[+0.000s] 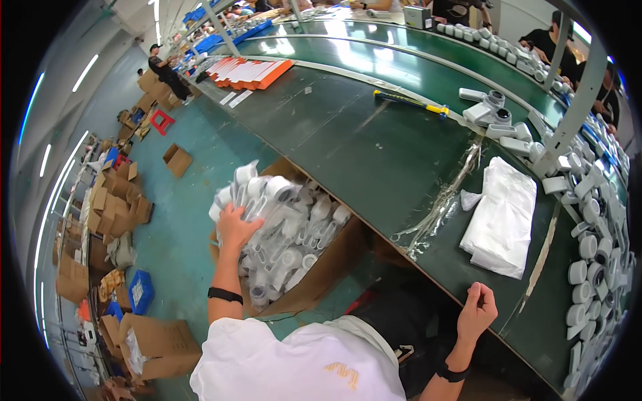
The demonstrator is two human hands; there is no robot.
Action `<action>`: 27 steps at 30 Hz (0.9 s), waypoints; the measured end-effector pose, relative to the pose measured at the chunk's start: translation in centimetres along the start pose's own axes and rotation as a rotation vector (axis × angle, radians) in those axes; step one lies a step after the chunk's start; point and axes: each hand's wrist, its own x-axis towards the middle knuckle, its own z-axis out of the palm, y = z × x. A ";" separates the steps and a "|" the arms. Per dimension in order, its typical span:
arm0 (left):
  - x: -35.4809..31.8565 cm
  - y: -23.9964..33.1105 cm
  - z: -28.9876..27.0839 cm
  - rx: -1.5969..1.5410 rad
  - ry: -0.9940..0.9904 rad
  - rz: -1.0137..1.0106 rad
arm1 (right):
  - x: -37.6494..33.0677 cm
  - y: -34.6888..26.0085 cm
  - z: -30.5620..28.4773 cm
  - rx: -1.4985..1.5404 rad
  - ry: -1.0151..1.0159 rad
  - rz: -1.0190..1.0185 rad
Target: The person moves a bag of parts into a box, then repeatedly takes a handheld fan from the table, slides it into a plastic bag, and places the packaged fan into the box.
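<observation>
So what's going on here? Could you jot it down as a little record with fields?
Place: workshop, long green table
Left hand: gripping a bunch of bagged white parts over a cardboard box
Right hand: loosely closed at the table edge, holding nothing visible
On table: stack of clear bags, yellow-handled tool, white parts

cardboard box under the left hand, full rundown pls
The cardboard box is plain brown, open-topped, its flaps folded outward. It sits on the teal floor beside the green table, partly tucked under the table edge. It is filled almost to the brim with white plastic parts in clear bags, loosely piled. The left hand reaches in and grips a bunch of those bagged parts at the top of the pile. The right hand is apart from it, at the table edge.
</observation>
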 end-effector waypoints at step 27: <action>-6.6 -15.6 -2.4 0.333 -0.531 1.238 | 0.2 1.2 0.2 -0.096 0.070 -0.077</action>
